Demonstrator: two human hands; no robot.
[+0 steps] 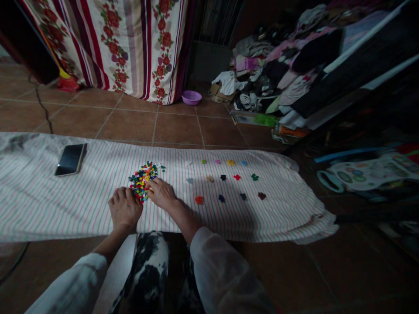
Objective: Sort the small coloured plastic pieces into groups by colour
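Note:
A heap of small multicoloured pieces (143,176) lies on the striped cloth (104,174). My left hand (124,206) rests on the cloth at the heap's lower left edge, its fingers bent and close together; whether anything is under them is hidden. At the heap's right side, my right hand (161,192) reaches in with fingertips together on the pieces; what they hold is too small to name. Several small single-colour groups stand in three rows to the right, among them a yellow group (231,162), an orange group (199,200) and a brown group (261,196).
A phone (70,160) lies on the cloth at the left. Beyond the cloth's far edge are the tiled floor (131,124), a purple basin (191,97), a floral curtain (131,48) and a pile of clothes (278,74). My knees are below the near edge.

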